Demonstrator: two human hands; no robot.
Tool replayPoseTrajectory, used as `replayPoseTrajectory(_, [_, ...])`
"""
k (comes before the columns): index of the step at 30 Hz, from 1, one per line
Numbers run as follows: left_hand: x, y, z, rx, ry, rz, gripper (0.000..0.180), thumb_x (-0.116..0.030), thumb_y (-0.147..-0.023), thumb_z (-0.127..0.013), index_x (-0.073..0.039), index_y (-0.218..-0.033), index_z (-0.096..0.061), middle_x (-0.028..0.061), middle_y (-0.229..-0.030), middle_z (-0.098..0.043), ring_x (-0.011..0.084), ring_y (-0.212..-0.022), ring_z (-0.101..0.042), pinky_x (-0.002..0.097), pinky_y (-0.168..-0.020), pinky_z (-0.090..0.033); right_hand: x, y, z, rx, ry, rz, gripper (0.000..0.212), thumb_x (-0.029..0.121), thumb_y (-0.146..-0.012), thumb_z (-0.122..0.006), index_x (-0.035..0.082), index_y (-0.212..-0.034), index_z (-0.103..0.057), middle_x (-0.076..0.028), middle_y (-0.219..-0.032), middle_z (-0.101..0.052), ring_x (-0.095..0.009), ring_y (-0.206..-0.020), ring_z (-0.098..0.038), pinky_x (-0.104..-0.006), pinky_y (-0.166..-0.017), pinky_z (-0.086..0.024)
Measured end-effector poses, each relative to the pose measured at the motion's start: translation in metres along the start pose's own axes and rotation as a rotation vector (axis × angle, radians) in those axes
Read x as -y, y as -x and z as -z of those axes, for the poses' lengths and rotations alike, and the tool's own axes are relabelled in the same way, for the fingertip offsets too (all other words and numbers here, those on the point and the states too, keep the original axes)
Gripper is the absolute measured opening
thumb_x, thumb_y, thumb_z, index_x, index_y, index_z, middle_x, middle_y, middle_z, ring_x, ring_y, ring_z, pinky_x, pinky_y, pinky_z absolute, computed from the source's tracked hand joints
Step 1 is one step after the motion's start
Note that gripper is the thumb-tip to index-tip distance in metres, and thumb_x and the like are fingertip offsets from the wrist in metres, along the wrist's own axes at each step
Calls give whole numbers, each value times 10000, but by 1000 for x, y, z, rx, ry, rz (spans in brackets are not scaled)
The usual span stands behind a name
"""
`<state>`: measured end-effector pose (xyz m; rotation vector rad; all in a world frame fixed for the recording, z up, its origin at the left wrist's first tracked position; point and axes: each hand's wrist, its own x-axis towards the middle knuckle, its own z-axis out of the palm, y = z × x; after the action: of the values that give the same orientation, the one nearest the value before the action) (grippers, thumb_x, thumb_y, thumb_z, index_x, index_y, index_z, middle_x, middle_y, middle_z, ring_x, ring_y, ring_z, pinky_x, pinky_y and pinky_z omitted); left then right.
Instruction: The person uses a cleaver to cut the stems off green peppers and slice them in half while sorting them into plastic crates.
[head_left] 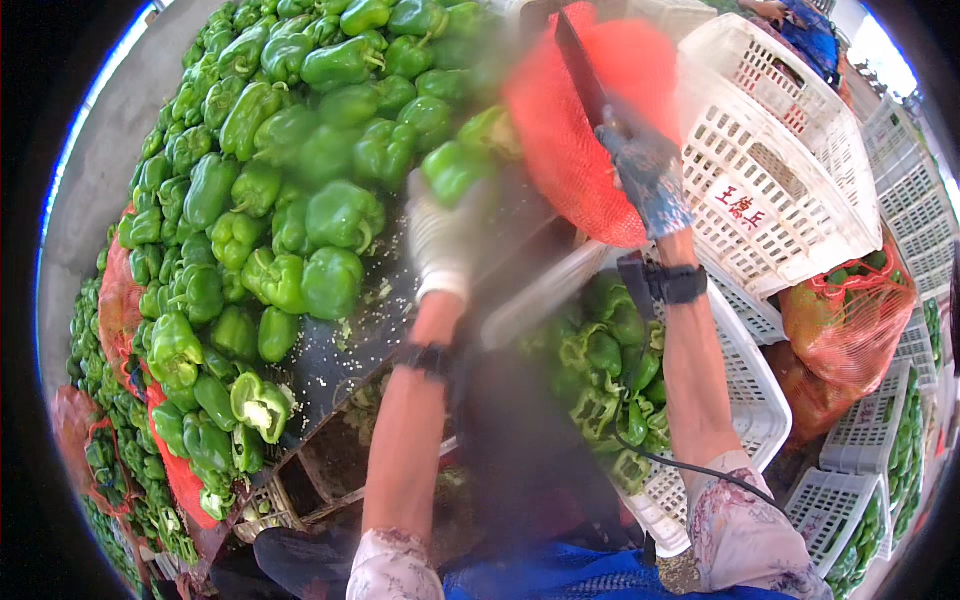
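My left hand (441,235), in a white glove, is closed around a green bell pepper (456,170) at the near edge of a big pepper heap (290,140). A blurred patch hides part of its fingers. My right hand (648,170), in a blue stained glove, grips a knife (582,65), its dark broad blade pointing up and away to the left. Behind the knife is a red mesh bag (560,150). Under my right forearm stands a white crate (765,420) holding peppers, several of them cut open (590,400).
A dark work surface (345,345) strewn with pale seeds borders the heap. White slotted crates (740,200) are stacked at the right, beside a filled red mesh bag (850,320). A dark cable (690,465) runs along my right arm. Another person (805,35) is at the far right.
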<state>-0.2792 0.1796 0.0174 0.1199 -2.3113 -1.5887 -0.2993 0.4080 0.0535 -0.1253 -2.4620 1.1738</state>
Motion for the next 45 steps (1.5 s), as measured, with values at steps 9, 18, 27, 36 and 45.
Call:
replayPoseTrajectory(9, [41,-70,-55,136,-44,-45,600,-409,-830,-711,-60,-1283,-533,202,-1146,-643,320,-1060,-621,365,-904,-482,23,52,-32,-44,-189,41,464,311,-904,-637,208,-1354,-582,-208,-1042,-697,-304,-939,-704,-400,-829,-534])
replayPoseTrajectory(18, [0,-144,26,45,-962,-437,563,-326,-823,-665,-101,-1329,-569,215,-1316,-575,363,-1197,-557,421,-1049,-423,43,77,-45,132,-472,-191,457,78,-908,-662,118,-1358,-594,61,-878,-630,4,-550,-419,-175,-471,-367])
replayPoseTrajectory(27, [17,-215,10,451,-1065,-164,458,-379,-923,-572,-22,-1203,-632,245,-1152,-656,391,-1079,-625,430,-913,-491,50,73,-72,86,-228,30,416,210,-945,-610,164,-1358,-594,24,-741,-572,-39,-571,-477,-237,-522,-431])
replayPoseTrajectory(36, [25,-191,37,320,-957,-343,332,-307,-911,-560,-34,-1043,-694,206,-1026,-691,374,-992,-647,432,-880,-493,67,59,-98,64,-213,87,407,181,-924,-613,81,-1318,-586,-195,-1007,-683,-284,-818,-675,-389,-728,-537])
replayPoseTrajectory(45, [40,-112,76,-242,-549,-481,217,-180,-886,-582,-90,-1034,-713,198,-1031,-685,369,-962,-647,420,-883,-499,65,20,-113,108,318,429,300,243,-939,-573,96,-1194,-633,-221,-988,-683,-359,-867,-674,-439,-803,-543])
